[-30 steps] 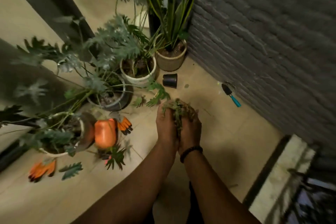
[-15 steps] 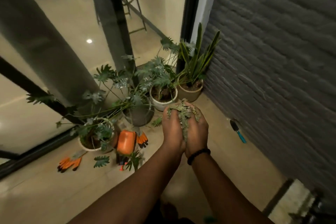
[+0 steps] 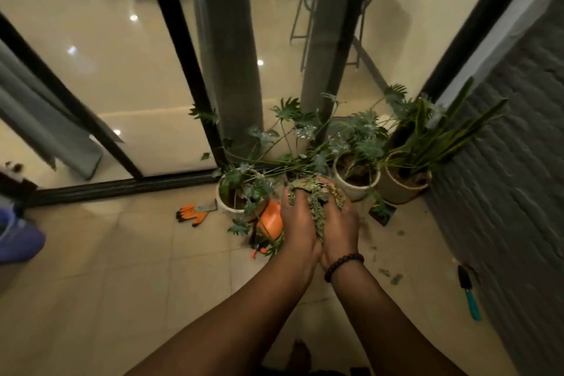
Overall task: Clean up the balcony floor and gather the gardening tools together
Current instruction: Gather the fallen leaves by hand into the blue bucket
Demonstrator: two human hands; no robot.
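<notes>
My left hand (image 3: 297, 224) and my right hand (image 3: 340, 227) are cupped together above the floor, holding a bundle of dried leaves (image 3: 316, 200) between them. A small trowel with a teal handle (image 3: 468, 296) lies on the tiles by the brick wall at the right. One orange glove (image 3: 190, 214) lies on the floor left of the pots. An orange spray bottle (image 3: 270, 220) lies beside the nearest white pot, partly hidden by my left hand. A few leaf scraps (image 3: 392, 276) dot the tiles under my right forearm.
Potted plants (image 3: 357, 183) crowd the corner between the glass door frame (image 3: 180, 52) and the grey brick wall (image 3: 506, 192). A small black pot (image 3: 381, 212) lies on its side near them. A blue object (image 3: 18, 241) sits at the left edge.
The view has risen and pulled back from the floor, so the glass doors show now. My hands still hold the same leaf bundle, lifted higher. The trowel now appears lower right.
</notes>
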